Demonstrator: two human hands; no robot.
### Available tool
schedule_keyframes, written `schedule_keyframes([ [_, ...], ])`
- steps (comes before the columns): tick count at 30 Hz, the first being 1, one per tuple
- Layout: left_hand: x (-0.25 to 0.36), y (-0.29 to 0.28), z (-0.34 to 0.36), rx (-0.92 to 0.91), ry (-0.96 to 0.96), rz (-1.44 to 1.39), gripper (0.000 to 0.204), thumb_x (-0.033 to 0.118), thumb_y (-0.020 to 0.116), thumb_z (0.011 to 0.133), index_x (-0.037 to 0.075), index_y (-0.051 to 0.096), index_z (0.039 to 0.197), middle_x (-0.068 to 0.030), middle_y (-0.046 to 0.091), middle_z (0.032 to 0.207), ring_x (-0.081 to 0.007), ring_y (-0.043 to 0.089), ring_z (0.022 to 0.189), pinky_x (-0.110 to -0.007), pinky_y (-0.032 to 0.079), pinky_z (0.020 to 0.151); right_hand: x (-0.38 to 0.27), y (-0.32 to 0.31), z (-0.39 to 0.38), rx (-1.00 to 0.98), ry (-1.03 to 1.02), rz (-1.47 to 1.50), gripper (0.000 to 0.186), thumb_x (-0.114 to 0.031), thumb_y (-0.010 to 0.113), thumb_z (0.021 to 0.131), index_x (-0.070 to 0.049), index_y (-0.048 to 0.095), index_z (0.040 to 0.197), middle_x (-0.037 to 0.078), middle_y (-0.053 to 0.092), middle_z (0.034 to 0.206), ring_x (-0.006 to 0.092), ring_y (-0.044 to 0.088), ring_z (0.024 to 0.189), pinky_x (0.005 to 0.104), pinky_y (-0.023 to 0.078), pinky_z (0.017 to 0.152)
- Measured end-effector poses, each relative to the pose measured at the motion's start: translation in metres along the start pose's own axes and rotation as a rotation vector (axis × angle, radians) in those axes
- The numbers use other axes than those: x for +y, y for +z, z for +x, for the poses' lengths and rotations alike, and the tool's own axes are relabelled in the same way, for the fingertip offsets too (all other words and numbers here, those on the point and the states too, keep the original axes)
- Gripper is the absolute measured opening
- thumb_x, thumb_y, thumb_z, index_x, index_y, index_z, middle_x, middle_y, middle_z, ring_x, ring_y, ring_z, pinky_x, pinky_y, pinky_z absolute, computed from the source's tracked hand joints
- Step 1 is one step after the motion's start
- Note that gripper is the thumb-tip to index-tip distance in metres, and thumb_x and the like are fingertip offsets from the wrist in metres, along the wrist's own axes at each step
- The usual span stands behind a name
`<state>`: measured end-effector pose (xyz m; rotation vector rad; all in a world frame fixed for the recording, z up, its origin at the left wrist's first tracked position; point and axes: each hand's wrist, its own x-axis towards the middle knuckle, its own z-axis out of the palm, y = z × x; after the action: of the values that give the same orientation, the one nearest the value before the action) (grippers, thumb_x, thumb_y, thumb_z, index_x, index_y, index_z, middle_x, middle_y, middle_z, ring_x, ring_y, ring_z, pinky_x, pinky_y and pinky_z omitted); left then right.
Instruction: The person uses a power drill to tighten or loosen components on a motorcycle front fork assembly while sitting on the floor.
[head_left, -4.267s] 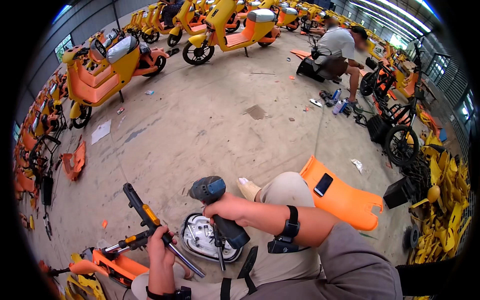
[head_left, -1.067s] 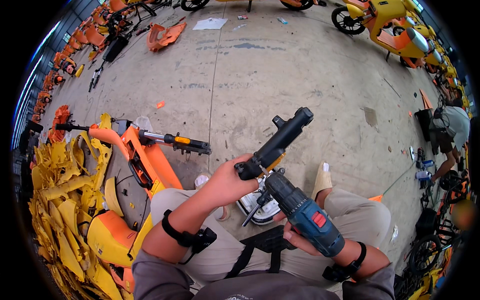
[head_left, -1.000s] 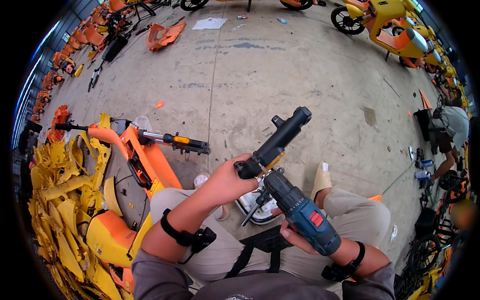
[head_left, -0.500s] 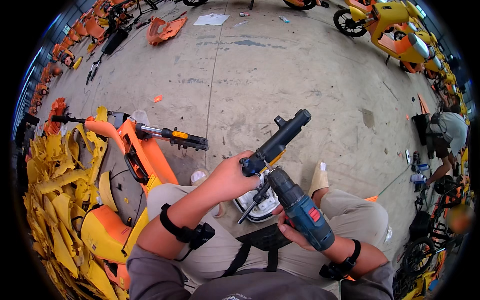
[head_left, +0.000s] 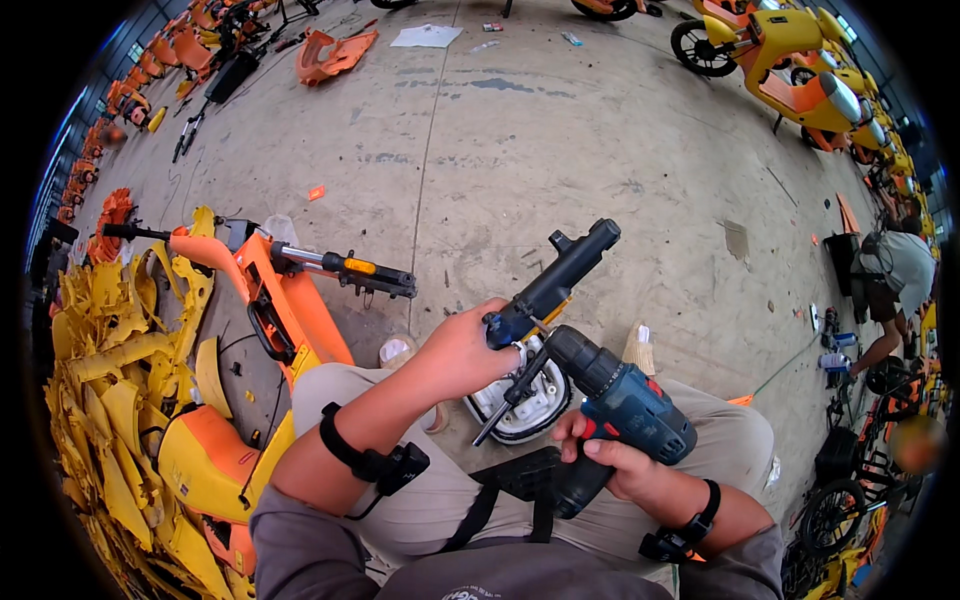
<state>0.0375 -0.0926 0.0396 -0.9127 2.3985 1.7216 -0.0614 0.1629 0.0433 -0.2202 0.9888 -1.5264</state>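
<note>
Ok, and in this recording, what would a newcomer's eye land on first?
Probably the blue drill in the right hand, low and just right of centre, angled toward the black tube-shaped part that the left hand grips at its near end. Next, the heap of yellow panels along the left edge, and the yellow-and-orange scooter standing at upper right.

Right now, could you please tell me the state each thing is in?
Black tube: held, tilted
Drill: held, pointing toward the tube
Left hand: closed around the tube
Right hand: closed around the drill
Fork: wheelless
Yellow panels: heaped
Yellow scooter: upright
Paper: lying flat
</note>
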Motion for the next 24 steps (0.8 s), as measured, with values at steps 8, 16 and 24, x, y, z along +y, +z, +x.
schedule_keyframes([
  [8, 0.0061, 0.0005, -0.0008, 0.014, -0.031, 0.038, 0.045, 0.021, 0.068, 0.078, 0.008, 0.062, 0.12, -0.0138, 0.067, 0.077, -0.0281, 0.067, 0.068, -0.038, 0.052, 0.066, -0.0007, -0.0072, 0.0007, -0.009, 0.05, 0.104, 0.028, -0.017, 0.07, 0.081, -0.006, 0.061, 0.106, 0.016, 0.064, 0.112, 0.0238, 0.063, 0.092, 0.038, 0.049, 0.089],
  [16, 0.0034, 0.0012, 0.0005, 0.015, -0.015, 0.073, 0.045, 0.021, 0.068, 0.079, 0.007, 0.06, 0.121, -0.015, 0.066, 0.077, -0.0293, 0.067, 0.069, -0.038, 0.052, 0.066, -0.0021, -0.006, 0.0004, -0.011, 0.067, 0.139, 0.029, -0.017, 0.07, 0.081, -0.006, 0.061, 0.105, 0.015, 0.064, 0.112, 0.024, 0.063, 0.092, 0.0386, 0.049, 0.089],
  [24, 0.0031, 0.0006, -0.0001, 0.003, -0.017, 0.063, 0.045, 0.022, 0.068, 0.079, 0.006, 0.06, 0.12, -0.0155, 0.066, 0.077, -0.0304, 0.068, 0.07, -0.039, 0.052, 0.067, -0.0042, -0.0068, 0.0006, -0.005, 0.07, 0.1, 0.028, -0.017, 0.07, 0.081, -0.006, 0.061, 0.104, 0.016, 0.063, 0.112, 0.0243, 0.063, 0.092, 0.0386, 0.049, 0.09],
])
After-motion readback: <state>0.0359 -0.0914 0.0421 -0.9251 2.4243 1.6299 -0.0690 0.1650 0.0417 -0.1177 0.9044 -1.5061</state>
